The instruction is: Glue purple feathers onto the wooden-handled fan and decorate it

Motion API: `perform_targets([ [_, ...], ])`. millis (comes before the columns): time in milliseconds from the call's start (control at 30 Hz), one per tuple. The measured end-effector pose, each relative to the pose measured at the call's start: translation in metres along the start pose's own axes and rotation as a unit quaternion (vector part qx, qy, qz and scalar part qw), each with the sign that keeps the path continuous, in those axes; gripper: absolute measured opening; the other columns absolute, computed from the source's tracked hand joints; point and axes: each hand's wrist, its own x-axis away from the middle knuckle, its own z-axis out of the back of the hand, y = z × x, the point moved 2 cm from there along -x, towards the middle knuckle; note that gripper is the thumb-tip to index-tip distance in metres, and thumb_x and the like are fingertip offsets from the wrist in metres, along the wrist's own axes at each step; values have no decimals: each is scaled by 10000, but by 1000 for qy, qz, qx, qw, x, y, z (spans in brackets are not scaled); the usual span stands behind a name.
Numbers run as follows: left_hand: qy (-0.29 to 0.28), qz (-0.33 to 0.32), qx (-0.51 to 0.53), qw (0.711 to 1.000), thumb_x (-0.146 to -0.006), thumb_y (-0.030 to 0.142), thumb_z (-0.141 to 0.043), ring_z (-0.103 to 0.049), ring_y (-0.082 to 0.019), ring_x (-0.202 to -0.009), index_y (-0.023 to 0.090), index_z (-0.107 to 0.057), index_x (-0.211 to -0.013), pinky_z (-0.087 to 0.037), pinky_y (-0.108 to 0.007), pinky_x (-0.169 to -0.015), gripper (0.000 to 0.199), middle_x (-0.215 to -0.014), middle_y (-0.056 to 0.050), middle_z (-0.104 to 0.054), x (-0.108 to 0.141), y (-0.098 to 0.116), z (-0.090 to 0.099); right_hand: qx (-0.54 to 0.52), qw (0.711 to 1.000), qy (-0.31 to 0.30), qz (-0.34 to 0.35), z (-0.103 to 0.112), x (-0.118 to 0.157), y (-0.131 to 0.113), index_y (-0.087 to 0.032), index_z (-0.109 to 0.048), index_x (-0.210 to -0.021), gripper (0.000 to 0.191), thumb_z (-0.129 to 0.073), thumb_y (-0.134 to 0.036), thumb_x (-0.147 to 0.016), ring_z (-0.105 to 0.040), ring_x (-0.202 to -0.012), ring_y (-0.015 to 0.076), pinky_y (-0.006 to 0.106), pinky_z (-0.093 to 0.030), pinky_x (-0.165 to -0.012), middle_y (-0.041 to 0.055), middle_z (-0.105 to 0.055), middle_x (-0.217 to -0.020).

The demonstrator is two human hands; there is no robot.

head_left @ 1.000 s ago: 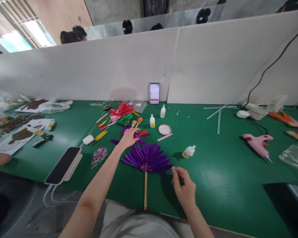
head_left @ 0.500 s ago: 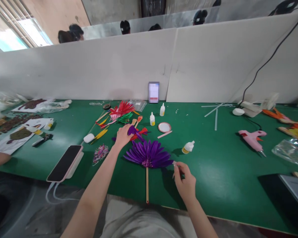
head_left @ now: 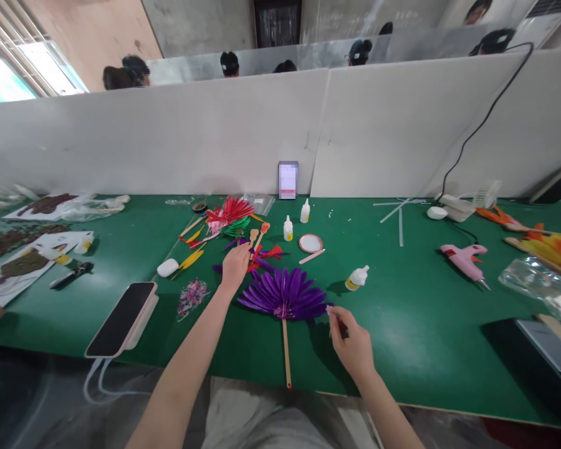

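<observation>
A fan of purple feathers [head_left: 285, 293] on a flat wooden stick [head_left: 287, 352] lies in front of me. At its right edge my right hand [head_left: 353, 340] pinches a small whitish piece [head_left: 329, 309], close to an outer feather tip. My left hand [head_left: 236, 269] reaches over loose purple and red feathers [head_left: 264, 257] behind the fan. Its fingers are bent together, and what is between them is hidden. Two wooden sticks with reddish ends [head_left: 262, 232] lie just beyond these fingers. A white glue bottle [head_left: 356, 278] leans over beyond my right hand.
Red and green feathers [head_left: 231, 212] lie at the back left. Two glue bottles [head_left: 288, 229] and a round white dish [head_left: 311, 243] are mid-table. A pink glue gun [head_left: 465, 259] lies right; a phone [head_left: 121, 318] with cables lies left. A white partition [head_left: 168, 137] closes the back.
My left hand has lowered slightly to the right, and the purple feathers raised at its fingers no longer show there. My right hand keeps its pinch. The whole view has shifted a little.
</observation>
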Motion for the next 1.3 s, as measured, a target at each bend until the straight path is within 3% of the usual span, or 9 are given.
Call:
perform_targets([
  [267, 199, -19, 95, 975, -810, 124, -451, -615, -178, -968, 165, -613, -1030, -499, -319, -859, 276, -1047, -85, -656, 4, 3, 23, -19, 998, 58, -9, 7, -3, -7, -184, -548, -891, 100, -490, -255, -850, -514, -411, 98, 196, -398, -451, -24, -562, -526],
  [367, 219, -111, 116, 962, -784, 87, -477, -601, -177, -1003, 165, -600, -1045, -500, -319, -871, 299, -1073, -93, -645, 8, 20, 37, -117, 992, 30, -40, 4, -37, -30, -188, -551, -870, 123, -488, -292, -851, -515, -429, 103, 197, -407, -458, -31, -546, -508],
  [467, 196, -183, 130, 954, -764, 47, -477, -589, -173, -1027, 172, -566, -1098, -492, -335, -894, 368, -1104, -91, -631, 15, 44, 45, -208, 974, -67, -59, -19, -91, -58, -186, -585, -844, 238, -453, -383, -858, -565, -543, 130, 219, -442, -508, 6, -593, -600],
  [667, 143, -250, 190, 939, -756, 34, -458, -576, -183, -1046, 154, -539, -1115, -495, -355, -896, 387, -1094, -104, -630, 25, 75, 44, -485, 850, -148, -143, -86, -162, -80, -177, -624, -836, 372, -597, -525, -705, -628, -662, 173, 278, -509, -594, 37, -678, -737],
  [800, 137, -194, 262, 936, -784, 57, -435, -583, -186, -1013, 170, -537, -1094, -519, -345, -835, 345, -1070, -102, -623, 23, 71, 43, -535, 820, -132, -157, -98, -158, -69, -173, -628, -743, 298, -636, -469, -707, -623, -593, 146, 279, -509, -630, 13, -676, -665],
  [967, 222, -32, 250, 942, -806, 159, -504, -575, -148, -810, 180, -548, -1097, -502, -274, -671, 294, -968, -101, -584, 16, 53, 45, -543, 809, -138, -177, -94, -148, -59, -179, -599, -720, 288, -628, -466, -720, -599, -518, 131, 261, -503, -545, -2, -649, -596],
  [1100, 92, 61, 315, 943, -806, 302, -535, -544, -108, -651, 188, -517, -1155, -459, -239, -602, 368, -865, -54, -598, 7, 47, 37, -507, 832, -171, -147, -94, -145, -64, -177, -565, -695, 315, -625, -485, -709, -556, -459, 113, 234, -455, -454, -11, -623, -573],
  [1200, -17, 124, 403, 907, -787, 368, -544, -520, -95, -510, 169, -609, -951, -406, -207, -502, 266, -598, 13, -571, 5, 48, 32, -471, 854, -183, -122, -93, -144, -68, -168, -529, -621, 340, -603, -482, -731, -427, -337, 65, 202, -335, -349, -34, -549, -463],
  [1300, 4, 197, 440, 876, -758, 411, -561, -484, -89, -433, 160, -607, -798, -367, -203, -455, 258, -506, 31, -544, 3, 39, 32, -458, 864, -170, -122, -89, -146, -69, -154, -566, -659, 349, -575, -492, -750, -289, -298, 41, 200, -210, -312, -78, -407, -368],
])
